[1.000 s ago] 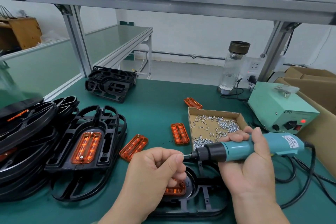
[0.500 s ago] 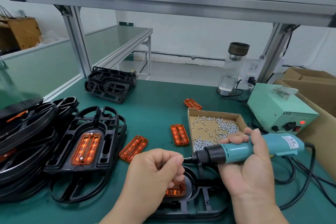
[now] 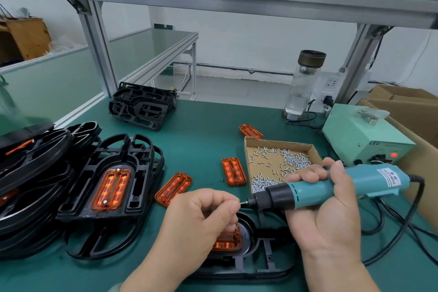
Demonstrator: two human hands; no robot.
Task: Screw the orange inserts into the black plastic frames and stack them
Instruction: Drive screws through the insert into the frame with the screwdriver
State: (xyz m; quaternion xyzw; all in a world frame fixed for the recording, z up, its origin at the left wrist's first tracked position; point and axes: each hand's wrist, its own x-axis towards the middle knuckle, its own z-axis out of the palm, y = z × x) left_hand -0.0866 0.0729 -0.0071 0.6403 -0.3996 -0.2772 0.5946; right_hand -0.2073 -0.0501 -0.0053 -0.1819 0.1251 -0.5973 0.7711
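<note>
The left hand (image 3: 203,216) stayed pinched, thumb against forefinger, at the bit (image 3: 245,202) of the teal electric screwdriver (image 3: 331,185), which the right hand (image 3: 327,216) kept wrapped round its barrel, level above the work. Whatever the fingers held was too small to see. Almost nothing had shifted in the past second, suggesting a screw was still being seated, not driven. Below, the orange insert (image 3: 225,243) lay in the black frame (image 3: 260,265) at the bench's (image 3: 201,130) near edge, with finished frames (image 3: 142,168) stacked toward its left edge.

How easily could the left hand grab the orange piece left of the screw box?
Probably yes: open green mat lies between the left hand and that orange piece, though its fingers seem to pinch a screw.
</note>
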